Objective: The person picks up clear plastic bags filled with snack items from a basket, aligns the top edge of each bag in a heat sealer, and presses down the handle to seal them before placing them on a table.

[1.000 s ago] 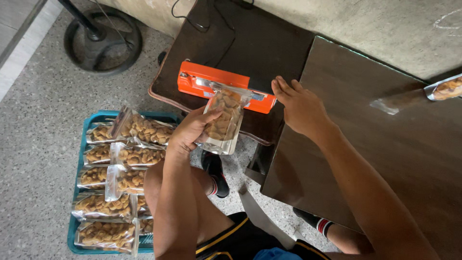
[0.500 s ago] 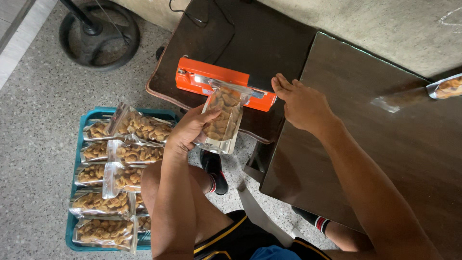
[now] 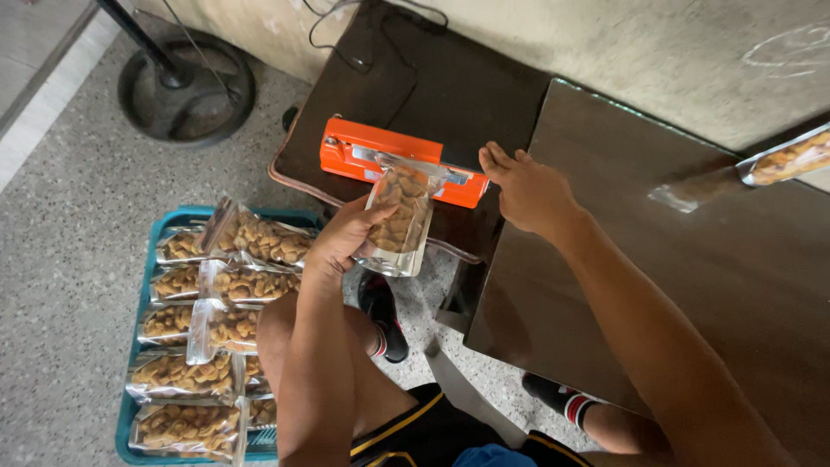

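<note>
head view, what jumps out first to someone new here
The bright orange heat sealer on the dark low table, with a clear snack pouch held into it by the left hand. The right hand rests on its end. Lower left, a teal crate holds filled pouches.

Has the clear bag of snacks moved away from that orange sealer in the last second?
No. The clear plastic snack bag keeps its top under the orange sealer's bar.

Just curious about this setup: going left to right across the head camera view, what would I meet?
Blue tray of filled bags → left hand → clear pouch on the orange sealer → right hand → dark table
</note>
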